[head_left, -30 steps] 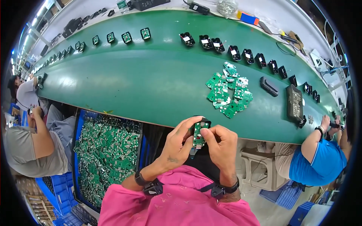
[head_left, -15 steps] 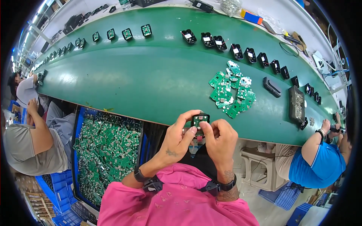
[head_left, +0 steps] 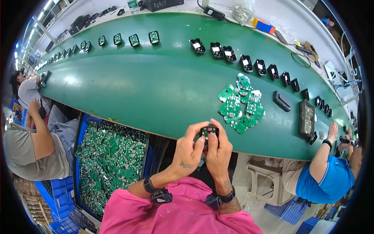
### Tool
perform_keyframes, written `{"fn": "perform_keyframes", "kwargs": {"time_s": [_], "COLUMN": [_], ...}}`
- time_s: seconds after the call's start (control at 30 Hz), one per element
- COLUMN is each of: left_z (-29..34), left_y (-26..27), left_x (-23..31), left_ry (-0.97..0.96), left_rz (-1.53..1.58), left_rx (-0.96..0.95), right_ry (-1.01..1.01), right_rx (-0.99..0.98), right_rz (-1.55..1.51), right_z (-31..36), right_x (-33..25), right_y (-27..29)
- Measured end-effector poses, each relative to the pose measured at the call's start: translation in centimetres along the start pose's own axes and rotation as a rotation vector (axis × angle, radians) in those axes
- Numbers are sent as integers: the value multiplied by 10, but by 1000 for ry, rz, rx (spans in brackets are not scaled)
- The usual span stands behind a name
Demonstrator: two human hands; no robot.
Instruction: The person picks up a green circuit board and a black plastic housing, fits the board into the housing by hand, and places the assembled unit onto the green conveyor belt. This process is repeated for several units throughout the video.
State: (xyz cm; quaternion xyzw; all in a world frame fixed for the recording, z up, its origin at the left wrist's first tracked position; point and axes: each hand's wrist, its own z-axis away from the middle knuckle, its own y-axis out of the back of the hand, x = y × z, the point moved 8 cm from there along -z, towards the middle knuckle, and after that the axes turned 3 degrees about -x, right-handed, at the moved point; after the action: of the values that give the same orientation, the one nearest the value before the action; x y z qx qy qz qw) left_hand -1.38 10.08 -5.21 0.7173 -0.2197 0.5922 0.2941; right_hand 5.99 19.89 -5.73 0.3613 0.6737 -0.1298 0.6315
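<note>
Both my hands are closed round a small black plastic housing with a green circuit board (head_left: pixel 209 132) set in it, held just off the table's near edge. My left hand (head_left: pixel 186 152) grips its left side, and my right hand (head_left: pixel 219 153) wraps its right side, with fingers over the far end. Both thumbs press down on the board, hiding its lower part. Beyond my hands, a loose heap of green circuit boards (head_left: pixel 232 110) lies on the green table (head_left: pixel 156 89).
Black housings with wires (head_left: pixel 246 63) stand in a row at the far right, board-filled housings (head_left: pixel 134 40) at the far left. A crate of circuit boards (head_left: pixel 111 163) sits at my left. A black tray of small parts (head_left: pixel 306 119) lies to the right. Co-workers sit on either side.
My right hand's fingers have closed round the housing's far end, and both thumbs now lie side by side on the board. The red piece at its near end is now hidden.
</note>
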Motion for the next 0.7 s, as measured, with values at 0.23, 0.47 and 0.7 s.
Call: {"fn": "perform_keyframes", "kwargs": {"time_s": [0.23, 0.47, 0.7], "left_z": [-76, -302, -317], "left_y": [15, 138, 139], "left_x": [-22, -90, -51], "left_ry": [39, 64, -448], "left_rz": [85, -223, -1037], "left_rx": [-47, 254, 551], "right_ry": [-68, 272, 249], "right_rx": [-13, 30, 12], "right_rz": [92, 339, 199], "right_z": [-51, -34, -36], "right_x": [14, 16, 20], "right_y": [-9, -32, -26]}}
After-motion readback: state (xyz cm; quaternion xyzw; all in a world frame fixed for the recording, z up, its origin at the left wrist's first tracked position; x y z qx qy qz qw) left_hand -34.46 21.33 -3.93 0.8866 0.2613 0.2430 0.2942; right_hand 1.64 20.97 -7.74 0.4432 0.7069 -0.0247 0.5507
